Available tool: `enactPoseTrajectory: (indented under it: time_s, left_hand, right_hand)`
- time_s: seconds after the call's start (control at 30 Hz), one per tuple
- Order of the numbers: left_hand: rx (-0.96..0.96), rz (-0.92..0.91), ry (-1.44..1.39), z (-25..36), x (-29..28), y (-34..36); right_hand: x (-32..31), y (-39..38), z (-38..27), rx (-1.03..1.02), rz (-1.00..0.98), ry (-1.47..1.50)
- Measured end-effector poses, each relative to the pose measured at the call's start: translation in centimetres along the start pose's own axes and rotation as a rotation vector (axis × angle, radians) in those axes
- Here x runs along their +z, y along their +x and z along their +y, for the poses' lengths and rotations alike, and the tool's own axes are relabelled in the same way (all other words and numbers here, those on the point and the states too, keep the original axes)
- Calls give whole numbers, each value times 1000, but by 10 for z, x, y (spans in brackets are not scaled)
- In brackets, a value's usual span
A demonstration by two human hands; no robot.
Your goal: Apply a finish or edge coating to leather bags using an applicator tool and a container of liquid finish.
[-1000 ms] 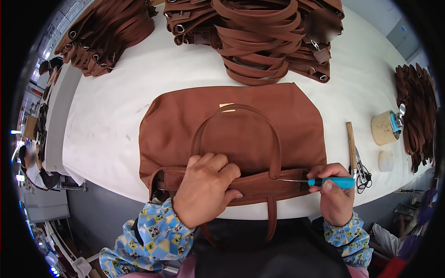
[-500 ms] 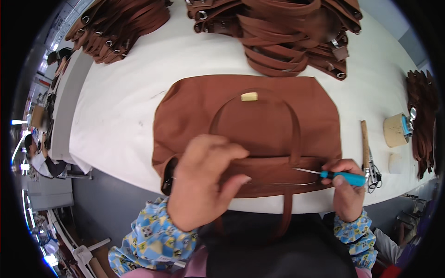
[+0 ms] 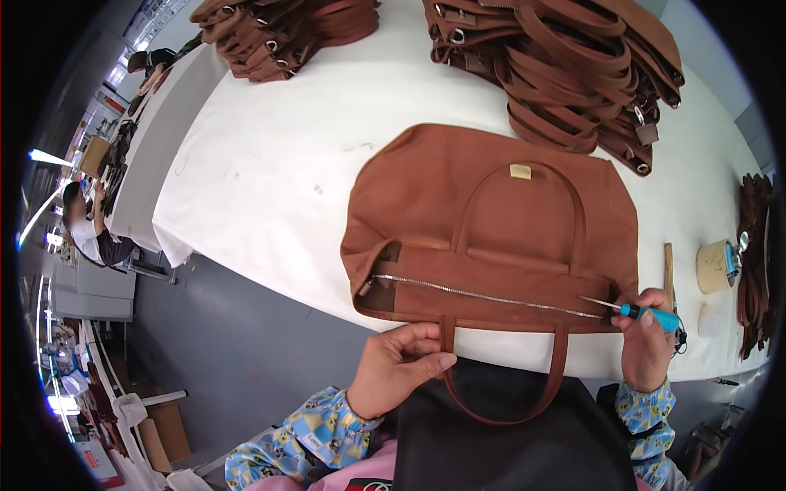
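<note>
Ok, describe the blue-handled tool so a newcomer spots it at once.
On the white table lies a brown bag. At the bag's near right corner, the right grip holds the blue-handled tool, metal shaft pointing left. Its bright blue handle sets it apart from the tan stick beyond.

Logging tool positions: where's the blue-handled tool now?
Head view, right of centre: the blue-handled tool is in the right grip, pointing left over the brown bag.

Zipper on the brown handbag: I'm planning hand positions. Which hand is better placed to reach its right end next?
Probably the right hand, holding the teal-handled awl beside that zipper end; the left hand is at the near handle, farther away.
</note>
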State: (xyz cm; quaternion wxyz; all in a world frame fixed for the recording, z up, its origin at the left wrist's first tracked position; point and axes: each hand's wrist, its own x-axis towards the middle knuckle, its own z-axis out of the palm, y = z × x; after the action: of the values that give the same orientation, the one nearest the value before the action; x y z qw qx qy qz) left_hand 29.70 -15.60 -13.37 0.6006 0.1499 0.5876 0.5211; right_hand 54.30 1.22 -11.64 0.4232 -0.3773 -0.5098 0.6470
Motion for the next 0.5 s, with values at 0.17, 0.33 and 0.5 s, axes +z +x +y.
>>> enactPoseTrajectory:
  time_s: [0.17, 0.33, 0.5]
  left_hand:
    - [202, 12, -69, -5, 3, 1]
    - [502, -61, 215, 1, 13, -8]
    - [611, -40, 298, 0, 17, -6]
  right_hand:
    - [7, -15, -15, -130, -27, -2]
    - [29, -28, -37, -171, -157, 0]
    - [49, -23, -37, -99, -357, 32]
